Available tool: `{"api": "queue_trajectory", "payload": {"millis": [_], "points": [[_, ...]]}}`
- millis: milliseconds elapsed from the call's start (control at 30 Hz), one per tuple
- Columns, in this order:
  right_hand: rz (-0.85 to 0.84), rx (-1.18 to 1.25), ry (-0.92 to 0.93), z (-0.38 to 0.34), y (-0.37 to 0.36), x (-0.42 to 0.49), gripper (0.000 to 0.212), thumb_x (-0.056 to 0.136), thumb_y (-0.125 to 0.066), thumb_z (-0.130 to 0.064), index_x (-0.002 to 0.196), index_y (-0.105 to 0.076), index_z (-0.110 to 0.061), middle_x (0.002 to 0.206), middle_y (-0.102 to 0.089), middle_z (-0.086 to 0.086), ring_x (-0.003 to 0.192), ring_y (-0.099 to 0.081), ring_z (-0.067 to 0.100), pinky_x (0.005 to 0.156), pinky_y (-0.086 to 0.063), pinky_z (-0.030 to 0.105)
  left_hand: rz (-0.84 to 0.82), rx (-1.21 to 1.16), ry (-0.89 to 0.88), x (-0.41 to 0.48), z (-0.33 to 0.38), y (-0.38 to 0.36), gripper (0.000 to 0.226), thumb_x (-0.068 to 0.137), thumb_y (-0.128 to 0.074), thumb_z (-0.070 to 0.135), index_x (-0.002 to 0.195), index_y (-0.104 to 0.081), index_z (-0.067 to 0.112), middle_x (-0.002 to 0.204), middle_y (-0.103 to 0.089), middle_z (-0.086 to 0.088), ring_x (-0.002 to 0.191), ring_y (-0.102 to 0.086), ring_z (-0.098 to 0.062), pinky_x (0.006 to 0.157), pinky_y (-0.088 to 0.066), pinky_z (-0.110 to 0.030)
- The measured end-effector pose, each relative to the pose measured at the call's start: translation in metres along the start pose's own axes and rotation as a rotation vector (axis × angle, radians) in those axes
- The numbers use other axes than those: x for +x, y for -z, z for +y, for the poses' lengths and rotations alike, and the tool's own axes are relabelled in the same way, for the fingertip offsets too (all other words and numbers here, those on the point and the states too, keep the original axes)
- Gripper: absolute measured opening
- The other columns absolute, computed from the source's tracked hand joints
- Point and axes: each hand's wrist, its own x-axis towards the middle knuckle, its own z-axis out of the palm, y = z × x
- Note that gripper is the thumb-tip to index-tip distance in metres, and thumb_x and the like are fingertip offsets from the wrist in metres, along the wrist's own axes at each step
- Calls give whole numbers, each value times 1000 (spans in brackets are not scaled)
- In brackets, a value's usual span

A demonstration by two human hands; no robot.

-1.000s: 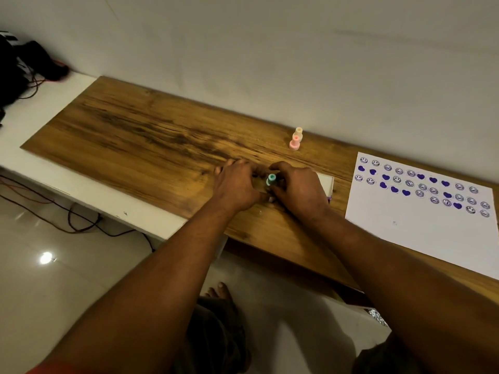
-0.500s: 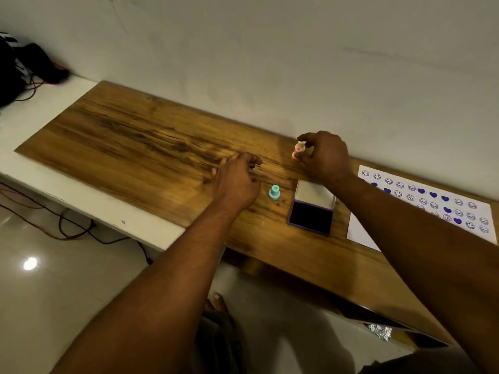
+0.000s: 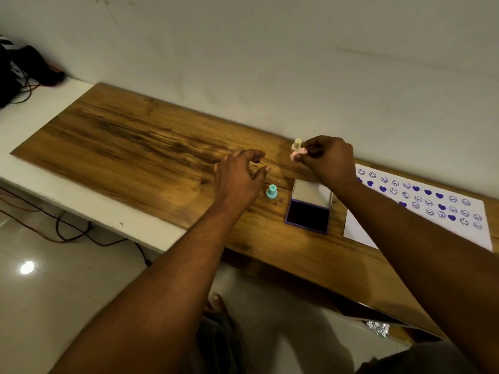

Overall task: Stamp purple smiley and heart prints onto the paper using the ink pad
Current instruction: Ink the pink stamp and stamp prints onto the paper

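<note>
My right hand [image 3: 330, 160] pinches a small pink stamp [image 3: 297, 154] and holds it tilted above the wooden board, just behind the ink pad. The ink pad [image 3: 307, 215] lies open, dark purple inside, with its lid [image 3: 312, 190] propped up at the back. A yellow stamp [image 3: 297, 143] stands upright just behind the pink one. A teal stamp [image 3: 271, 191] stands on the board left of the pad, beside my left hand [image 3: 237, 178], which hovers with fingers apart and holds nothing. The white paper [image 3: 359, 230] at the right carries rows of purple smileys and hearts.
The wooden board [image 3: 135, 149] rests on a white shelf [image 3: 32, 112] against the wall. Dark items and red cables [image 3: 24, 76] sit at the far left. Cables trail on the tiled floor [image 3: 67, 233] below. My foot shows under the board's front edge.
My right hand left the ink pad, which now lies open, reached back and picked up the pink stamp. My left hand let go and drew left, leaving the teal stamp standing.
</note>
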Motion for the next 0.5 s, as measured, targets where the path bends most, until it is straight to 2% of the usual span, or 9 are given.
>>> {"api": "queue_trajectory", "payload": {"millis": [133, 233, 500], "points": [[-11, 242, -66, 0, 26, -36, 33, 79, -91, -37, 108, -82, -25, 94, -81, -9, 87, -76, 3, 85, -63, 30, -3, -16, -186, -10, 22, -4, 52, 81, -76, 62, 127, -72, 37, 116, -73, 17, 115, -62, -15, 99, -36, -41], [-58, 343, -73, 2, 39, -55, 27, 81, -90, -32, 106, -83, -22, 94, -82, -7, 88, -78, 5, 85, -63, 30, -35, 20, -279, -20, 39, -10, 52, 81, -75, 64, 125, -74, 37, 118, -74, 16, 117, -60, -15, 99, -32, -39], [-70, 328, -29, 18, 64, -65, 28, 83, -90, -27, 108, -84, -17, 94, -81, -6, 85, -76, 1, 71, -56, 12, -65, 57, -321, -26, 68, -28, 41, 84, -72, 65, 114, -77, 37, 113, -75, 16, 114, -59, -14, 96, -35, -41]]}}
